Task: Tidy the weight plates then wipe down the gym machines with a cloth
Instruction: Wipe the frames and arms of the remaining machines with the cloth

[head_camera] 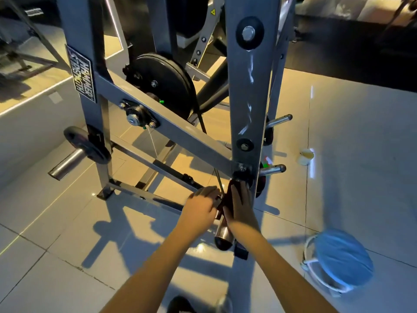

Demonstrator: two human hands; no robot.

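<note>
Low down, the right hand [240,208] is pressing a dark cloth [228,198] flat, fingers straight, onto the chrome peg [223,231] at the foot of the grey post [248,98]. The left hand [200,206] is curling just left of the post, touching the cloth; whether it is gripping anything is unclear. A weight plate [86,144] is hanging well left of the post, and a blue stool [343,260] is standing on the tiled floor [67,245] right of it.

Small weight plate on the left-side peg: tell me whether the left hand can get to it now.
Probably yes. The small weight plate sits on the outer side of the upright, with open floor between it and the left hand, which is busy at the cloth.
</note>
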